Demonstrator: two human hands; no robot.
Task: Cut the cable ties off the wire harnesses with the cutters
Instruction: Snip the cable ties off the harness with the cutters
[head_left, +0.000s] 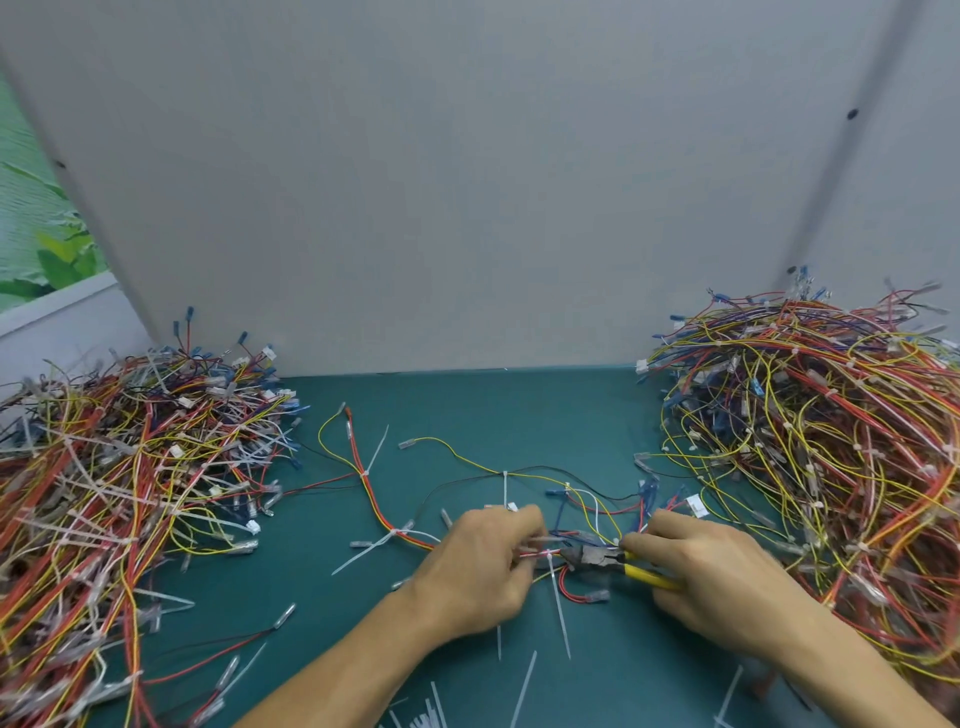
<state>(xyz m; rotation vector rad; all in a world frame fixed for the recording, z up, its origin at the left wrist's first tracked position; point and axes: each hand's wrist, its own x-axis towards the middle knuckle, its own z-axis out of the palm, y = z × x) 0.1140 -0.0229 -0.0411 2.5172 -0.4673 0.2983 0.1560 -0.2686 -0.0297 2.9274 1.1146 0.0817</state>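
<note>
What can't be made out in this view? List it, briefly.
Head view only.
- Cutters: jaw position on the cable tie is too small and blurred.
- Yellow handles: mostly covered by the right hand.
- Harness under the left hand: hidden by that hand.
- Left pile and right pile: cut off by the frame edges.

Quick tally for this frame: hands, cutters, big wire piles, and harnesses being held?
Hands: 2, left hand and right hand
Cutters: 1
Wire piles: 2, left pile and right pile
Held harness: 1
Total: 6
</note>
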